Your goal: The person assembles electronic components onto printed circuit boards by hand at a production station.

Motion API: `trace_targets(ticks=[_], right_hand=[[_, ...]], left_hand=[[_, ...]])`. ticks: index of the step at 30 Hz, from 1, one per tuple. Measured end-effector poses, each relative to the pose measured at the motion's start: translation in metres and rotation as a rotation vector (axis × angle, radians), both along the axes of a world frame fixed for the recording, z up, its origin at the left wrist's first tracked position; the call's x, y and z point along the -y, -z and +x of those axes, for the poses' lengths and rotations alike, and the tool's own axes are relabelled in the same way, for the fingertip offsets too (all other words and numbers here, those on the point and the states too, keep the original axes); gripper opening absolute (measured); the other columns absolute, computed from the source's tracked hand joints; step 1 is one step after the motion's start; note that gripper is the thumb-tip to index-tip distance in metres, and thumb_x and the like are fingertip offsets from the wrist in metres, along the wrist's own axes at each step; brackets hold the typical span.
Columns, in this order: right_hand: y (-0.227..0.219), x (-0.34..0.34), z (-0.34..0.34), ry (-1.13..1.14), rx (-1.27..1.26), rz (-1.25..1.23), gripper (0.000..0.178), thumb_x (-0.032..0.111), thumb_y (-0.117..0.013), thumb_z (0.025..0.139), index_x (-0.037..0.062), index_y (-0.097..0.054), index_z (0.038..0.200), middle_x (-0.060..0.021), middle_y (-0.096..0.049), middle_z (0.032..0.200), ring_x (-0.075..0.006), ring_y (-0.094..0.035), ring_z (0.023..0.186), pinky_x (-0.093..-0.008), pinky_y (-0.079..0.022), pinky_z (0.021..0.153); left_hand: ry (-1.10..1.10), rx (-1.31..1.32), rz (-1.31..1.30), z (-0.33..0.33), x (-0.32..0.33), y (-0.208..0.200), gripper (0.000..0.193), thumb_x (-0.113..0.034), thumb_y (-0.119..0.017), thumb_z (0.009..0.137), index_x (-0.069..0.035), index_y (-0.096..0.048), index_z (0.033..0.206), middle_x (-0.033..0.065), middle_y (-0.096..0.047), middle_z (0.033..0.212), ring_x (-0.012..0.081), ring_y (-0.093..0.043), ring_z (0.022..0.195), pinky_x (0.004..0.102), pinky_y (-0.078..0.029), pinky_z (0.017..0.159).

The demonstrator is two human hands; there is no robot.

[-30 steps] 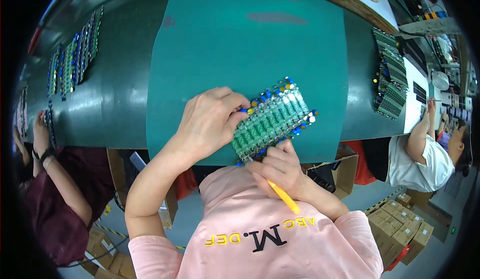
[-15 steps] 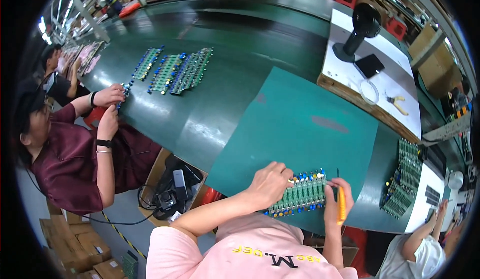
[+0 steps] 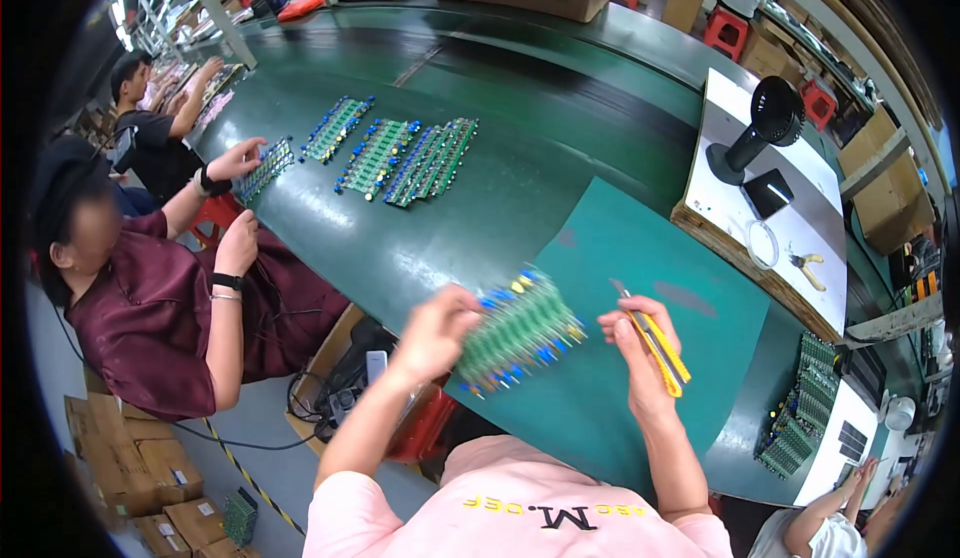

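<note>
My left hand (image 3: 432,336) grips the left edge of a green circuit board panel (image 3: 522,330) with blue and yellow components along its two long edges. The panel is tilted above the teal mat (image 3: 625,243), smeared by motion. In my right hand (image 3: 640,366) is a yellow utility knife (image 3: 664,356), its blade out and pointing up and away from me. A gap separates the knife from the panel.
Several board panels (image 3: 378,158) lie on the green table at far left, and a stack of boards (image 3: 797,418) at right. A white-topped board (image 3: 715,183) carries a black fan (image 3: 745,138) and yellow-handled pliers (image 3: 808,270). A co-worker in maroon (image 3: 160,328) sits at left.
My left hand has lifted the panel from near my body and carried it forward and left. My right hand has moved away from the panel with the knife. The view has shifted slightly.
</note>
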State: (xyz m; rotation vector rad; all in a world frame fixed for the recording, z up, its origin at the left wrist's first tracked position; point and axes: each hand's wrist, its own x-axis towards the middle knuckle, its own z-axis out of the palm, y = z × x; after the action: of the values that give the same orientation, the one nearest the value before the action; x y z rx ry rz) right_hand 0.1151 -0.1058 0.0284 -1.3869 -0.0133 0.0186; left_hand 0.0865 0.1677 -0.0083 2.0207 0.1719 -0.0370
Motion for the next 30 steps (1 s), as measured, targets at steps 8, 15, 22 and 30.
trace_targets(ticks=[8, 15, 22, 30], right_hand=[[0.014, 0.003, 0.013, -0.106, 0.057, -0.302, 0.024, 0.016, -0.063, 0.099, 0.0046, -0.061, 0.119, -0.0043, -0.066, 0.092, -0.0136, -0.061, 0.080, -0.0274, -0.049, 0.076], [0.048, 0.055, 0.001, 0.281, 0.464, -1.018, 0.019, 0.015, -0.067, 0.093, 0.0096, -0.065, 0.111, -0.0059, -0.063, 0.091, -0.0212, -0.057, 0.075, -0.0307, -0.045, 0.068], [0.029, 0.219, 0.014, 0.420, 0.702, -1.407, 0.033, 0.010, -0.075, 0.081, 0.0079, -0.066, 0.112, -0.0060, -0.064, 0.093, -0.0224, -0.058, 0.079, -0.0336, -0.048, 0.074], [0.034, 0.427, 0.123, 0.657, 0.472, -1.611, 0.039, 0.003, -0.065, 0.074, 0.0105, -0.069, 0.112, -0.0086, -0.070, 0.118, -0.0295, -0.067, 0.095, -0.0403, -0.054, 0.082]], left_hand=[[-0.352, 0.023, 0.222, 0.020, -0.181, 0.036, 0.009, -0.004, -0.058, 0.090, 0.000, -0.063, 0.096, 0.0109, -0.067, 0.088, 0.0213, -0.061, 0.076, 0.0318, -0.051, 0.074], [-0.304, 0.158, 0.743, 0.026, -0.198, 0.058, 0.022, -0.013, -0.049, 0.098, 0.000, -0.065, 0.093, 0.0195, -0.064, 0.085, 0.0363, -0.058, 0.076, 0.0431, -0.049, 0.078], [-0.248, 0.294, 0.874, 0.039, -0.118, 0.028, 0.022, -0.013, -0.052, 0.099, 0.000, -0.063, 0.113, 0.0185, -0.063, 0.103, 0.0360, -0.060, 0.089, 0.0418, -0.048, 0.081], [-0.104, 0.283, 0.545, 0.008, 0.002, -0.014, 0.027, -0.003, -0.062, 0.088, 0.000, -0.062, 0.115, 0.0169, -0.062, 0.116, 0.0342, -0.060, 0.105, 0.0405, -0.049, 0.094]])
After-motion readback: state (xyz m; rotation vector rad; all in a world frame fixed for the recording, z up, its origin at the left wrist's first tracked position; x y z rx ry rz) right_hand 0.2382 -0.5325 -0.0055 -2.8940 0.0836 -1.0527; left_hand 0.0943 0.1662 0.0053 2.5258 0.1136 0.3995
